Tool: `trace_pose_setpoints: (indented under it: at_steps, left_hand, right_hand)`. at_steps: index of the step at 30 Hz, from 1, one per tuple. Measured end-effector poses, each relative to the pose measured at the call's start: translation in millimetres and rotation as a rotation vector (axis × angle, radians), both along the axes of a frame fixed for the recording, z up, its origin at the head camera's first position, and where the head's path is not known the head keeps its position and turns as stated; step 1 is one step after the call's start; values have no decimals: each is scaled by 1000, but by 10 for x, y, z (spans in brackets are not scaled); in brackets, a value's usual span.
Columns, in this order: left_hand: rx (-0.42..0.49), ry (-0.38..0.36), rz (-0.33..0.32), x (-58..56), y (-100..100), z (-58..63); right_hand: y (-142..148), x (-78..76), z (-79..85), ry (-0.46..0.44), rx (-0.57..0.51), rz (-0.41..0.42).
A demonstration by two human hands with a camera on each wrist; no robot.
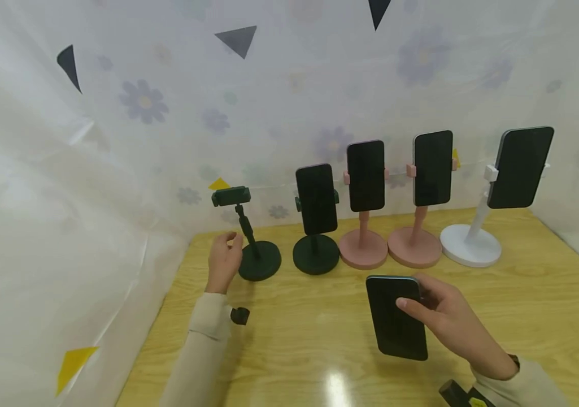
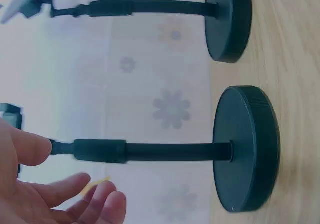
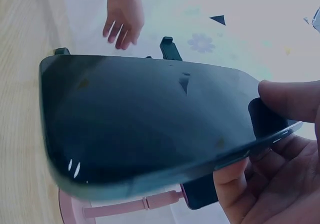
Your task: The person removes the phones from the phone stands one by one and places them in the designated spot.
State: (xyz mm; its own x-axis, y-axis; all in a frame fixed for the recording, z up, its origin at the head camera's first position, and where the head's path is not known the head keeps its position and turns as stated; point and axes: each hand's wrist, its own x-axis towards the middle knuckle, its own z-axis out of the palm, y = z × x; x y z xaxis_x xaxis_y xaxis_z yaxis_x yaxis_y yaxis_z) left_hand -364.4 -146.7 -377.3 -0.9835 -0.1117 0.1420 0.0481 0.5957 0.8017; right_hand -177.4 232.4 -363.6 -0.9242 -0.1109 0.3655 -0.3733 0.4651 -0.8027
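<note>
My right hand (image 1: 454,322) pinches a dark smartphone (image 1: 396,330), thumb on its screen side and fingers behind its right edge. In the right wrist view the phone (image 3: 145,124) fills the middle, its screen reflecting light. My left hand (image 1: 225,260) is beside an unloaded dark green phone stand (image 1: 260,261), fingers loosely bent and holding nothing. From the left wrist, the thumb (image 2: 35,149) overlaps the upper pole of that stand (image 2: 100,150), while the other fingers stay apart from it.
To the right stand another green stand (image 1: 316,254), two pink stands (image 1: 363,249) (image 1: 414,247) and a white stand (image 1: 470,246), each bearing an upright phone. They line the back of the wooden table (image 1: 294,339), before a flower-patterned curtain (image 1: 279,102).
</note>
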Motion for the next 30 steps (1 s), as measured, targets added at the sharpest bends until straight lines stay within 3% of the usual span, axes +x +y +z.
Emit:
trace_pose_setpoints:
  at_steps: [5,10,13,17,20,25,30]
  left_hand:
    - [-17,122,30,268,-50,25]
    - [-84,317,-39,502,-31,88]
    - [-106,374,-96,653,35,177]
    - [-158,365,-195,889,213,283]
    - [-199,355,-278,1069,413,298]
    - [-251,343,-432,1321,798,225]
    - [-295,283,-558,1481,1136,142]
  right_hand:
    - [-12,-5,32,-28,14,26]
    - [-36,-6,80,-27,70,-6]
    - [-61,0,99,-19,89,-20]
    - [-96,7,108,-32,72,-3]
    - [-117,5,114,-53,69,0]
    - [-161,-15,131,-76,62,-21]
    - [-228,-58,156,-105,7,-32]
